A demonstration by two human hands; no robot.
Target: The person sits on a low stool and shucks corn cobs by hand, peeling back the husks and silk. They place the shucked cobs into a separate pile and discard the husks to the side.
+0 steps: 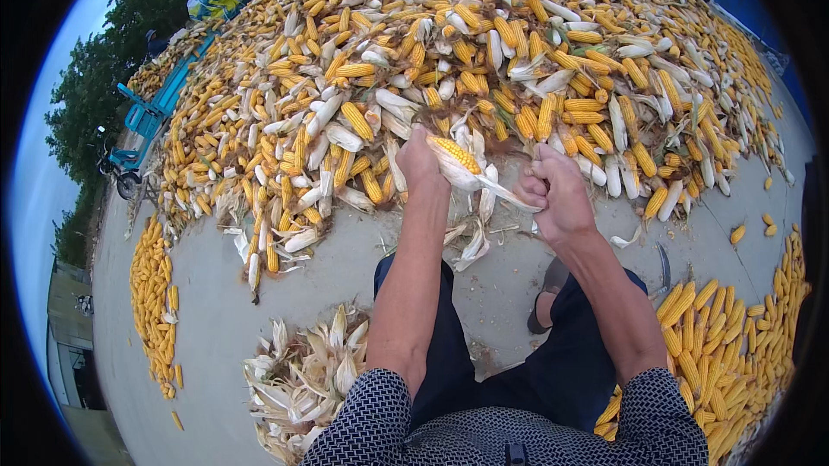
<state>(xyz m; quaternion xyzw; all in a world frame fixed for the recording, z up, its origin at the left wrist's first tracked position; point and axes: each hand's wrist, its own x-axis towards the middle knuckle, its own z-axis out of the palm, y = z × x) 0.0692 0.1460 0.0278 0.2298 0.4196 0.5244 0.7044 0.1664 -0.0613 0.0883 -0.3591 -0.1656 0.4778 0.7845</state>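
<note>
My left hand (422, 160) grips one end of an ear of corn (458, 155), whose yellow kernels show along its upper side. Pale husk (456, 173) still wraps the lower side of the ear. A strip of that husk stretches to the right, and my right hand (556, 190) is closed on its end. Both hands are raised over the near edge of a large heap of corn ears (356, 71), some bare and some in husk. Loose husk pieces (476, 247) lie on the concrete below the hands.
Stripped husks (311, 382) are piled at my left. Bare cobs (719, 343) lie heaped at my right, near a curved blade (664, 265). Another cob pile (152, 304) lies farther left. A blue cart (152, 110) stands beyond the heap; people sit far left and far right.
</note>
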